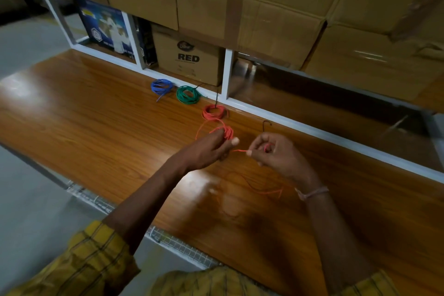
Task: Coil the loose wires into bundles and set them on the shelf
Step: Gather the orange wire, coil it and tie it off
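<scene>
My left hand (211,149) grips a partly wound red wire coil (227,132) above the wooden shelf (96,113). My right hand (276,154) pinches the same wire's loose strand just right of the coil. The strand's tail (266,191) trails over the wood under my right wrist. Three finished bundles lie near the back edge: a blue bundle (161,86), a green bundle (188,94) and a red bundle (214,112). A thin black wire (266,125) curls up behind my right hand.
A white frame (227,74) runs along the back of the shelf, with a brown box marked RED (187,57) and a blue printed box (105,26) behind it. Large cardboard cartons (276,7) hang over above. Wire mesh (182,246) edges the shelf's front.
</scene>
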